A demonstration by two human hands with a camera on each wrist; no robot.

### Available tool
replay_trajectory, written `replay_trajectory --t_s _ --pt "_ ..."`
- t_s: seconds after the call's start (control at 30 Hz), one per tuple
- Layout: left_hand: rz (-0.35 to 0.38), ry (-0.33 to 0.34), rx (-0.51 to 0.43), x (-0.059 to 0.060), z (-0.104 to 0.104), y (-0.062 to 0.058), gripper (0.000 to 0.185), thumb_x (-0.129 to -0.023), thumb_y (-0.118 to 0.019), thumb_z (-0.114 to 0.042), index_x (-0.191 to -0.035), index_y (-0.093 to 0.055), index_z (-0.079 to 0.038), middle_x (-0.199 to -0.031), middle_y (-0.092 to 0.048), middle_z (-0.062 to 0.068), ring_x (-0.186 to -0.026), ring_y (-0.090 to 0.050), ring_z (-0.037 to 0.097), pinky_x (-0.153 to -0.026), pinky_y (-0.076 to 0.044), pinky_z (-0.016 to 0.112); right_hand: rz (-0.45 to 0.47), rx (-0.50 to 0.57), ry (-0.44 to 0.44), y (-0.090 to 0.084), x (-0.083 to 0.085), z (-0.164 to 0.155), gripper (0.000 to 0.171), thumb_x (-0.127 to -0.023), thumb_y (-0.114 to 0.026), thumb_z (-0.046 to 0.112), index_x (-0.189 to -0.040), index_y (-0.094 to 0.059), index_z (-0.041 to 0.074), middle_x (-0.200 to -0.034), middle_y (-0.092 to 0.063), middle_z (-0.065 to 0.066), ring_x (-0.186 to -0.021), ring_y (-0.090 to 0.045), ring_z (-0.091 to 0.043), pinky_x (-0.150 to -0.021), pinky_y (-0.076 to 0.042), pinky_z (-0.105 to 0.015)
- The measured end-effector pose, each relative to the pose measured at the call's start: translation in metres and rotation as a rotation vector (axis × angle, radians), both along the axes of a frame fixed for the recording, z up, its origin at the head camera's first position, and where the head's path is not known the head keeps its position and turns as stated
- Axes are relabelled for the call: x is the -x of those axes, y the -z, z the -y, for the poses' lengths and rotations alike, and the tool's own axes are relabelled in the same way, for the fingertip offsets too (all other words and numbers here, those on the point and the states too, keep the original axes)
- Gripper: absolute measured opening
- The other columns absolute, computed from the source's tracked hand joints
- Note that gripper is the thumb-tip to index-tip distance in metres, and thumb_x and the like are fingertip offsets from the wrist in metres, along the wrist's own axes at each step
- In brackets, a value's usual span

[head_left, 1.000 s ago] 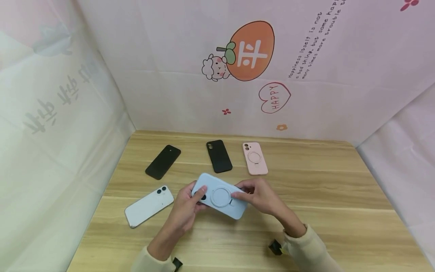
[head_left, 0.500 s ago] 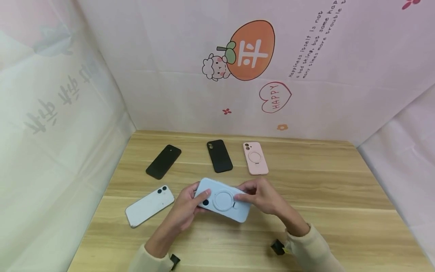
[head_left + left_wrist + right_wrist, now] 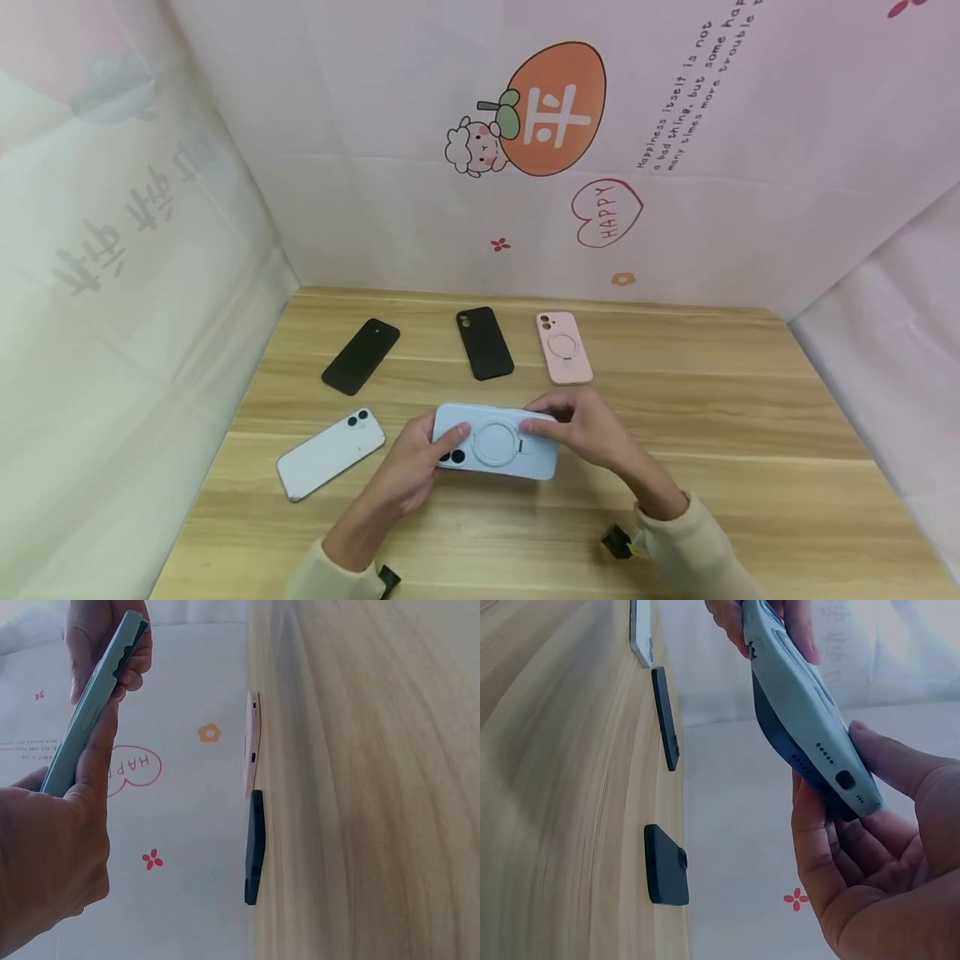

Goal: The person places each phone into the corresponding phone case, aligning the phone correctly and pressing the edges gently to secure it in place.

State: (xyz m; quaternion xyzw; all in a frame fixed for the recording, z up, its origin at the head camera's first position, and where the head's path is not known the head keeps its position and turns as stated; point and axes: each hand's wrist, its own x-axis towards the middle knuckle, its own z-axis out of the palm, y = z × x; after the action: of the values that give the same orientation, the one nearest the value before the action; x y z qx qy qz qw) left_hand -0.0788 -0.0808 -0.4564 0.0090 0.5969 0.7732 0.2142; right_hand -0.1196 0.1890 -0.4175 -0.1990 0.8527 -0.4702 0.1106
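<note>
We see both hands clamped on a pale blue case [image 3: 495, 442], which is held up above the table [image 3: 750, 433]. The left hand [image 3: 412, 454] pinches the camera end, thumb flat on the back. The right hand [image 3: 588, 427] grips the other end between thumb and fingers. The case looks smooth and matte, a rounded rectangle with a circular ring on its back. From the right wrist we see a dark blue phone [image 3: 776, 735] against its inner side, its edge jutting out along the rim.

On the streaky wood-grain tabletop we find a shiny white phone [image 3: 330, 456] with 2 round lenses, lying at a slant to the left. Farther back lie a thin black slab [image 3: 360, 357], a dull black case [image 3: 486, 343] and a pink case [image 3: 564, 348] bearing 1 ring. Behind them hangs creased, printed cloth [image 3: 375, 217].
</note>
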Motion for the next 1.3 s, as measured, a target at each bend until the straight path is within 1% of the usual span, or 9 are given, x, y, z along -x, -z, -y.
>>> replay_trajectory --t_s 0.1,0.17,0.23,0.33,0.43,0.63,0.93,1.17,1.3 --pt "0.009 -0.036 -0.005 -0.001 -0.001 -0.001 0.04 -0.111 -0.058 -0.016 -0.144 -0.053 0.006 -0.136 -0.066 0.019 -0.12 -0.068 0.02 -0.103 -0.058 0.035 0.034 0.021 0.046 0.002 0.001 -0.001 0.02 -0.092 -0.085 0.015 -0.106 -0.082 0.001 -0.09 -0.076 -0.004 -0.073 -0.059 -0.012 -0.062 -0.051 -0.02" --pt "0.017 -0.058 -0.008 -0.001 -0.001 -0.001 0.04 -0.11 -0.058 -0.016 -0.144 -0.053 0.006 -0.136 -0.066 0.02 -0.119 -0.068 0.02 -0.102 -0.059 0.035 0.073 0.038 0.074 0.004 0.001 -0.002 0.021 -0.092 -0.084 0.015 -0.107 -0.082 0.0 -0.091 -0.077 -0.006 -0.074 -0.062 -0.012 -0.064 -0.056 -0.022" --pt "0.024 -0.076 -0.009 -0.001 -0.001 -0.002 0.041 -0.11 -0.059 -0.016 -0.144 -0.053 0.006 -0.137 -0.066 0.02 -0.118 -0.068 0.02 -0.102 -0.059 0.036 0.124 0.066 0.1 0.005 0.001 -0.003 0.024 -0.092 -0.084 0.017 -0.107 -0.081 -0.001 -0.092 -0.078 -0.007 -0.075 -0.065 -0.014 -0.067 -0.061 -0.027" --pt "0.031 -0.09 -0.011 -0.001 -0.002 -0.003 0.043 -0.11 -0.06 -0.019 -0.145 -0.052 0.006 -0.139 -0.065 0.02 -0.12 -0.068 0.021 -0.103 -0.058 0.038 0.202 0.122 0.13 0.008 0.0 -0.004 0.027 -0.093 -0.084 0.019 -0.107 -0.08 -0.004 -0.091 -0.079 -0.011 -0.076 -0.07 -0.015 -0.07 -0.065 -0.034" --pt "0.035 -0.094 -0.011 0.0 -0.003 -0.004 0.045 -0.11 -0.06 -0.02 -0.145 -0.052 0.006 -0.14 -0.064 0.02 -0.121 -0.067 0.021 -0.105 -0.056 0.04 0.238 0.181 0.131 0.011 0.0 -0.006 0.028 -0.095 -0.082 0.019 -0.106 -0.079 -0.007 -0.091 -0.08 -0.013 -0.076 -0.073 -0.016 -0.07 -0.066 -0.035" --pt "0.036 -0.094 -0.01 -0.001 -0.003 -0.007 0.045 -0.11 -0.059 -0.019 -0.146 -0.051 0.007 -0.142 -0.063 0.021 -0.124 -0.065 0.022 -0.107 -0.055 0.04 0.23 0.231 0.111 0.013 0.0 -0.009 0.026 -0.097 -0.079 0.016 -0.105 -0.078 -0.009 -0.093 -0.079 -0.014 -0.075 -0.072 -0.014 -0.068 -0.065 -0.032" --pt "0.048 -0.088 -0.027 0.0 -0.003 -0.008 0.044 -0.11 -0.059 -0.018 -0.147 -0.051 0.006 -0.142 -0.064 0.02 -0.124 -0.066 0.021 -0.106 -0.056 0.037 0.246 0.284 0.103 0.016 -0.001 -0.01 0.026 -0.1 -0.075 0.014 -0.102 -0.076 -0.012 -0.089 -0.078 -0.006 -0.074 -0.071 -0.012 -0.067 -0.064 -0.029" --pt "0.043 -0.075 -0.045 -0.001 -0.002 -0.008 0.044 -0.11 -0.059 -0.016 -0.147 -0.05 0.006 -0.143 -0.063 0.02 -0.124 -0.066 0.02 -0.106 -0.056 0.037 0.243 0.299 0.081 0.015 -0.002 -0.01 0.025 -0.102 -0.071 0.01 -0.101 -0.074 -0.015 -0.091 -0.076 -0.011 -0.074 -0.07 -0.012 -0.067 -0.063 -0.028" --pt "0.04 -0.072 -0.052 -0.001 -0.002 -0.008 0.044 -0.11 -0.059 -0.016 -0.147 -0.049 0.006 -0.142 -0.063 0.021 -0.124 -0.066 0.02 -0.105 -0.056 0.037 0.262 0.307 0.074 0.015 -0.003 -0.009 0.026 -0.103 -0.069 0.009 -0.101 -0.072 -0.017 -0.089 -0.077 -0.007 -0.074 -0.07 -0.011 -0.067 -0.063 -0.027"
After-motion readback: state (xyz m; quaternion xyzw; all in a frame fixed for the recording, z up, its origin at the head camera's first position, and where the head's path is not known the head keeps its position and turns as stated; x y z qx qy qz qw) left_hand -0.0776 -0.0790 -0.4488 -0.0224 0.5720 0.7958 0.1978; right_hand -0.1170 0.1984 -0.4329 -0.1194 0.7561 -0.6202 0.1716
